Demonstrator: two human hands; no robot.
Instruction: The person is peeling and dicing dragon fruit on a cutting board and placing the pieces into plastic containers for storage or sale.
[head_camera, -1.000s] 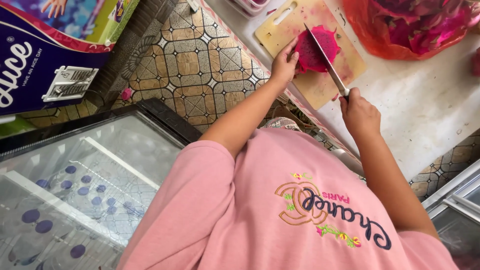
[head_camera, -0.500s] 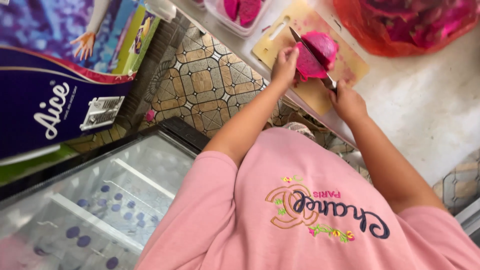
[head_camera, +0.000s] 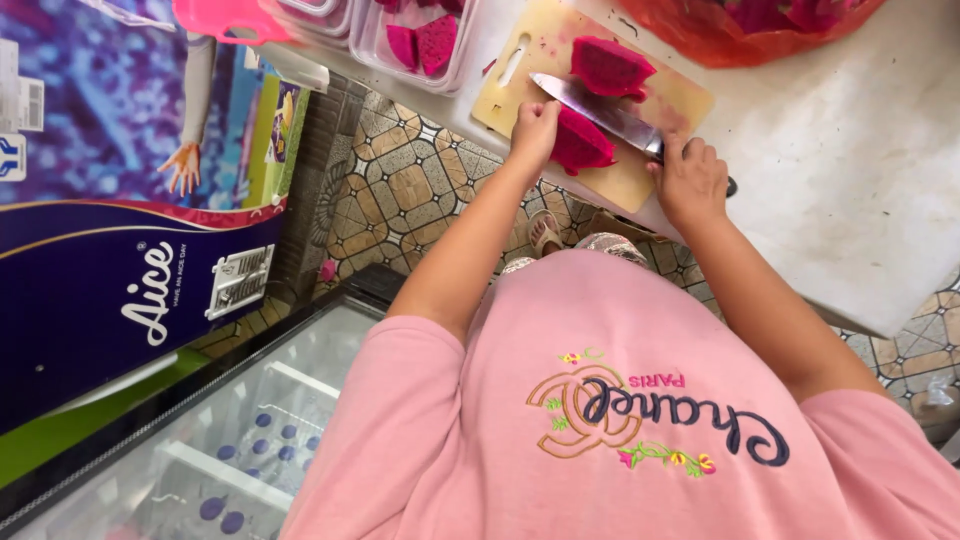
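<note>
A knife (head_camera: 605, 113) is gripped by its handle in the closed right hand (head_camera: 690, 180), and its blade is laid across the cutting board (head_camera: 640, 180) between two magenta fruit pieces. The near piece (head_camera: 582, 145) is pressed down by the curled left hand (head_camera: 533, 130), probably so that it is kept steady beside the blade, while the far piece (head_camera: 610, 67) is left free. At the far left, more pieces are kept in a clear tray (head_camera: 372, 35).
</note>
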